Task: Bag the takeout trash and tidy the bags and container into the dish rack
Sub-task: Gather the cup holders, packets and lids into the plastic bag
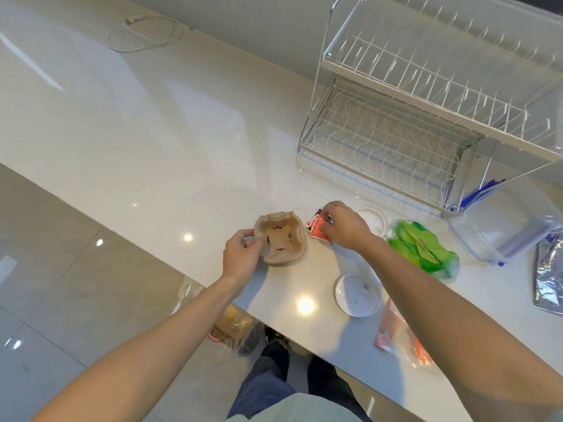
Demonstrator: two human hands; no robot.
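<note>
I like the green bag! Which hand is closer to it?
Right. The right hand pinches a red packet just left of the green bag; the left hand holds the brown cup tray, farther left.

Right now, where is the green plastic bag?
In the head view, the green plastic bag lies on the counter at the right, between the right hand and the clear plastic container, in front of the dish rack.
</note>
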